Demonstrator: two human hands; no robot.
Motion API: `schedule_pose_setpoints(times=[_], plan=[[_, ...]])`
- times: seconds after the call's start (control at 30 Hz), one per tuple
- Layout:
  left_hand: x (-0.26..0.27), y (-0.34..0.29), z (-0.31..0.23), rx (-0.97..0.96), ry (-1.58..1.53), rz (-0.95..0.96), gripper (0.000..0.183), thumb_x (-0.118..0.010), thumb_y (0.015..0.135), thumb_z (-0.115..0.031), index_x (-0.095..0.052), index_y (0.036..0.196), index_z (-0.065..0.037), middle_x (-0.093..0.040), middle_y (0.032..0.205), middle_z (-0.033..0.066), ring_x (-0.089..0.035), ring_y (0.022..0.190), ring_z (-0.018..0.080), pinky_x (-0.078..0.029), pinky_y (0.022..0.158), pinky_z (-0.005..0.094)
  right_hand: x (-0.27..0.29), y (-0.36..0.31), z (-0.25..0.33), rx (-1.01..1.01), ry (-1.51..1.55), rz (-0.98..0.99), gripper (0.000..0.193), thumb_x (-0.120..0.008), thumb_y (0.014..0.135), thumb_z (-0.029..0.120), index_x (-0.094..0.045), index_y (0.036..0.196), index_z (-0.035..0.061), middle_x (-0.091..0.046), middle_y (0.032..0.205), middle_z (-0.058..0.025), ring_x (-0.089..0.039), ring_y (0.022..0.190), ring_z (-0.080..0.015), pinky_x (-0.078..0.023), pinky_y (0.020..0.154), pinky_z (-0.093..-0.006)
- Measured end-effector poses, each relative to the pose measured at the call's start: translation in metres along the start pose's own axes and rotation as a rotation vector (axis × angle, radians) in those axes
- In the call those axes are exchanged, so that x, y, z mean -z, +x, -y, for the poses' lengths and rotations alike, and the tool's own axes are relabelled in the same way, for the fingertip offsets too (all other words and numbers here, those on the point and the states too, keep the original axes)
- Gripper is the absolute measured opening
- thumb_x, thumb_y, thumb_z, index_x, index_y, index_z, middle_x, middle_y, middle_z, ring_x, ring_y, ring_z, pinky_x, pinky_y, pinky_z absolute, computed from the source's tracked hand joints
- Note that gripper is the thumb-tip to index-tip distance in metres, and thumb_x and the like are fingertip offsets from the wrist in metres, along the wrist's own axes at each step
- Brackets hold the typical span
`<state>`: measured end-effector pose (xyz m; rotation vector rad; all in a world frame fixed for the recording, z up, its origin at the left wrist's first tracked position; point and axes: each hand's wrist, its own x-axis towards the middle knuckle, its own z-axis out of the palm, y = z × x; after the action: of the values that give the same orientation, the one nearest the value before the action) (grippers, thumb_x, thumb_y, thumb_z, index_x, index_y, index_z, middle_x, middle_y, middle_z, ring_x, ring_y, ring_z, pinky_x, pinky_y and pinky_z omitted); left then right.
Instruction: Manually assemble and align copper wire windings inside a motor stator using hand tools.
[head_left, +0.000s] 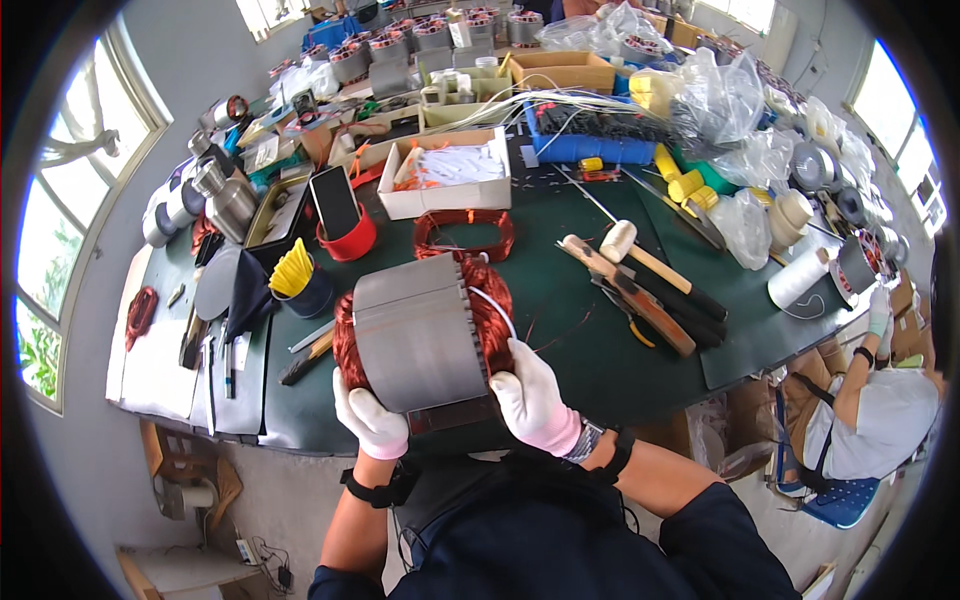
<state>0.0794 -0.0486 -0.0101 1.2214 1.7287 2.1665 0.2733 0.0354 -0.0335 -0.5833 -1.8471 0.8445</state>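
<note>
Between my two white-gloved hands lies a motor stator [415,330], a grey metal cylinder with red-brown copper windings bulging from both ends. My left hand [372,420] grips its lower left end. My right hand [535,400] is closed against the windings on the right end, near a white lead or sleeve [495,308] that curves out of them. A dark block [450,413] shows under the stator, partly hidden by it. Just beyond stands a loose copper coil [463,236] on the green table mat [570,370].
Right of the stator lie a white-headed mallet [620,240], wooden-handled tools [630,295] and a thread spool [798,278]. To the left are a cup of yellow strips [295,275] and a phone [336,203] in a red holder. A co-worker [865,420] sits at far right.
</note>
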Motion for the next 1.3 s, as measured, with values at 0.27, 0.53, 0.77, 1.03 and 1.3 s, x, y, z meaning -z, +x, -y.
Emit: schedule_pose_setpoints(times=[0.27,0.53,0.77,1.03,1.3], plan=[[0.033,-0.013,0.006,0.005,0.243,0.165,0.046,-0.034,0.105,-0.014,-0.052,0.142,0.007,-0.062,0.136,0.0155,-0.058,0.120,0.0201,-0.044,0.106,0.0325,0.042,0.011,0.033,-0.116,0.069,0.089,0.038,-0.068,0.101,0.018,-0.060,0.128,-0.0079,-0.067,0.111,-0.0258,-0.066,0.100,-0.0454,-0.055,0.090,-0.0439],[0.044,-0.016,-0.007,-0.174,0.712,0.780,0.056,-0.093,0.067,-0.041,-0.073,0.106,-0.006,-0.069,0.085,0.0109,-0.067,0.081,0.0372,-0.052,0.078,0.0445,0.182,0.009,-0.019,-0.131,-0.837,-0.124,0.032,-0.075,0.089,0.012,-0.068,0.119,0.0015,-0.071,0.115,-0.0185,-0.066,0.107,-0.0398,-0.053,0.096,-0.0464],[0.046,-0.028,0.003,-0.188,0.835,0.698,0.051,-0.096,0.061,-0.038,-0.075,0.098,-0.010,-0.070,0.083,0.0106,-0.066,0.078,0.0359,-0.050,0.075,0.0450,0.216,0.022,-0.030,-0.436,-0.912,0.099,0.024,-0.076,0.091,0.026,-0.069,0.102,0.0060,-0.067,0.095,-0.0131,-0.065,0.094,-0.0351,-0.053,0.084,-0.0459],[0.016,-0.040,-0.001,-0.128,0.837,0.679,0.050,-0.086,0.076,-0.052,-0.067,0.081,-0.006,-0.063,0.072,0.0132,-0.065,0.073,0.0360,-0.051,0.070,0.0463,0.213,0.043,-0.077,-0.165,-1.048,0.193,0.030,-0.068,0.096,0.026,-0.068,0.117,0.0040,-0.071,0.106,-0.0179,-0.068,0.103,-0.0395,-0.055,0.090,-0.0479],[0.097,0.059,0.012,-0.276,0.931,0.554,0.030,-0.081,0.077,-0.026,-0.066,0.090,-0.004,-0.066,0.087,0.0181,-0.066,0.089,0.0401,-0.053,0.079,0.0509,0.296,0.021,-0.122,-0.358,-1.328,0.312,0.036,-0.063,0.090,0.015,-0.063,0.122,-0.0007,-0.069,0.107,-0.0270,-0.066,0.103,-0.0475,-0.053,0.091,-0.0536]])
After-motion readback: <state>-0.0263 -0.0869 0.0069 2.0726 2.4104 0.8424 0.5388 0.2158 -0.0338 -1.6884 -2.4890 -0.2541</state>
